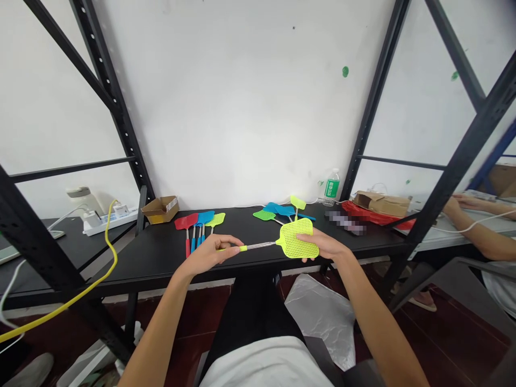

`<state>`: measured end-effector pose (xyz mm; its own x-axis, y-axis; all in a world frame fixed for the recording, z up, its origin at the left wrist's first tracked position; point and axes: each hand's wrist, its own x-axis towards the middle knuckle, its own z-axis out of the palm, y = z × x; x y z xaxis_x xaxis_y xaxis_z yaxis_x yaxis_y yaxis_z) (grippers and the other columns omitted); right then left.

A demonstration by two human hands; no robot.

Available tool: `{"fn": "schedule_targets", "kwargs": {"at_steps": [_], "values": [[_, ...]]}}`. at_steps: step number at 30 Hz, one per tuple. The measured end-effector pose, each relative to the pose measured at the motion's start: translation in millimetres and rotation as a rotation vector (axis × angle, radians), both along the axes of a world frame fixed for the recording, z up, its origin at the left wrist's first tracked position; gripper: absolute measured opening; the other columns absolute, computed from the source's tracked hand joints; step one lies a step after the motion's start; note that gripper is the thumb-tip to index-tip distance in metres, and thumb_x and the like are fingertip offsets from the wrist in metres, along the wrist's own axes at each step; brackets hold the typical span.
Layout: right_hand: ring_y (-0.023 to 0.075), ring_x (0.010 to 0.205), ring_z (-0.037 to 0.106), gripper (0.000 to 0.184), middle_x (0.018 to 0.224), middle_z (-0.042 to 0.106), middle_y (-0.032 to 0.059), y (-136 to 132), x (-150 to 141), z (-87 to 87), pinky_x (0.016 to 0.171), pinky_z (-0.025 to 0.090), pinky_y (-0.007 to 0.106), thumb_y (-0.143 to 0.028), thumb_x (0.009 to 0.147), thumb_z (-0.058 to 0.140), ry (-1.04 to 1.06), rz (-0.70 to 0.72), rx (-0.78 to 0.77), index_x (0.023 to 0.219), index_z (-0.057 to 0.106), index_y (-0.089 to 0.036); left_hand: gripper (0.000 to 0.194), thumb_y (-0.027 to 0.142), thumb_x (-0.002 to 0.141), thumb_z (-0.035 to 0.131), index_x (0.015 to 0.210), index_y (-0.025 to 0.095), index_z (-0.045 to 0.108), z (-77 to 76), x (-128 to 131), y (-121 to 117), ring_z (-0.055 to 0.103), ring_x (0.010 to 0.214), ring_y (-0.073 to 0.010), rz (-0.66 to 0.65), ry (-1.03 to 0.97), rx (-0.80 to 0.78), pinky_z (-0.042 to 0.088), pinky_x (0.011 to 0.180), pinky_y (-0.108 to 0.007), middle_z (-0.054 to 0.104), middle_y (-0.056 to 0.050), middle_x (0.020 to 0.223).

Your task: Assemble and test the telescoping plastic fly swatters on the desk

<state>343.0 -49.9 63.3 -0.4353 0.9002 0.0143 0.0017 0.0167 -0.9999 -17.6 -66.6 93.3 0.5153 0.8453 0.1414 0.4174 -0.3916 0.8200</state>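
I hold a yellow-green fly swatter (296, 238) level over the front of the black table (161, 258). My left hand (213, 252) is closed round its yellow handle at the left end. My right hand (326, 246) grips the perforated head from the right side. A thin metal rod joins handle and head. Behind my left hand lie three swatters (199, 221), red, blue and yellow-green, side by side. Behind the held head is a loose pile of blue and green swatters (280, 210).
A small open cardboard box (160, 208) and a green-labelled water bottle (331, 188) stand by the wall. Red bags and a brown box (381, 204) lie at the right. Another person's arms (479, 226) rest at the neighbouring table. Black rack posts flank the table; a yellow cable (108, 252) hangs left.
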Motion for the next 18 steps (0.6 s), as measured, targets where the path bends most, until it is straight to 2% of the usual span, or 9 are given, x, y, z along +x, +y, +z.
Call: {"fn": "schedule_targets", "kwargs": {"at_steps": [4, 6, 8, 13, 16, 18], "values": [[0.0089, 0.045, 0.058, 0.044, 0.077, 0.074, 0.0047, 7, 16, -1.2, 0.034, 0.039, 0.016, -0.036, 0.079, 0.079, 0.009, -0.039, 0.050, 0.116, 0.067, -0.015, 0.048, 0.054, 0.082, 0.065, 0.114, 0.019, 0.069, -5.3, -14, 6, 0.045, 0.055, -0.0133, -0.001, 0.032, -0.041, 0.033, 0.050, -0.024, 0.053, 0.003, 0.058], [0.0086, 0.044, 0.057, 0.048, 0.074, 0.073, 0.0030, 14, 21, -5.6, 0.034, 0.038, 0.016, -0.034, 0.077, 0.080, 0.014, -0.091, 0.049, 0.119, 0.067, -0.015, 0.049, 0.056, 0.080, 0.066, 0.112, 0.018, 0.069, -9.4, -21, 10, 0.047, 0.056, -0.0137, 0.010, 0.046, -0.045, 0.035, 0.051, -0.024, 0.056, 0.002, 0.061], [0.0112, 0.050, 0.061, 0.051, 0.077, 0.074, 0.0038, 21, 23, -12.2, 0.038, 0.043, 0.017, -0.032, 0.078, 0.080, 0.024, -0.172, 0.015, 0.124, 0.065, -0.017, 0.051, 0.059, 0.081, 0.064, 0.109, 0.017, 0.069, -14.5, -26, 15, 0.048, 0.056, -0.0140, 0.028, 0.087, -0.037, 0.037, 0.052, -0.025, 0.059, 0.000, 0.063], [0.0137, 0.061, 0.069, 0.059, 0.097, 0.076, 0.0089, 34, 18, -26.2, 0.046, 0.050, 0.019, -0.029, 0.085, 0.073, 0.092, -0.345, -0.065, 0.141, 0.053, -0.021, 0.055, 0.062, 0.085, 0.056, 0.111, 0.015, 0.066, -25.1, -25, 27, 0.050, 0.054, -0.0144, 0.070, 0.168, -0.043, 0.039, 0.054, -0.026, 0.070, -0.004, 0.073], [0.0156, 0.073, 0.074, 0.069, 0.118, 0.073, 0.0122, 34, 10, -28.7, 0.053, 0.053, 0.020, -0.039, 0.090, 0.068, 0.187, -0.302, -0.066, 0.151, 0.036, -0.028, 0.052, 0.059, 0.089, 0.052, 0.115, 0.016, 0.064, -31.1, -13, 29, 0.051, 0.052, -0.0152, 0.100, 0.170, 0.015, 0.038, 0.052, -0.026, 0.069, -0.002, 0.068], [0.0181, 0.082, 0.075, 0.071, 0.128, 0.069, 0.0134, 31, 1, -29.5, 0.058, 0.055, 0.022, -0.044, 0.091, 0.066, 0.159, -0.222, -0.063, 0.152, 0.033, -0.030, 0.048, 0.056, 0.090, 0.052, 0.117, 0.017, 0.062, -37.7, 0, 29, 0.053, 0.054, -0.0164, 0.139, 0.159, 0.086, 0.038, 0.053, -0.026, 0.068, -0.001, 0.065]]}}
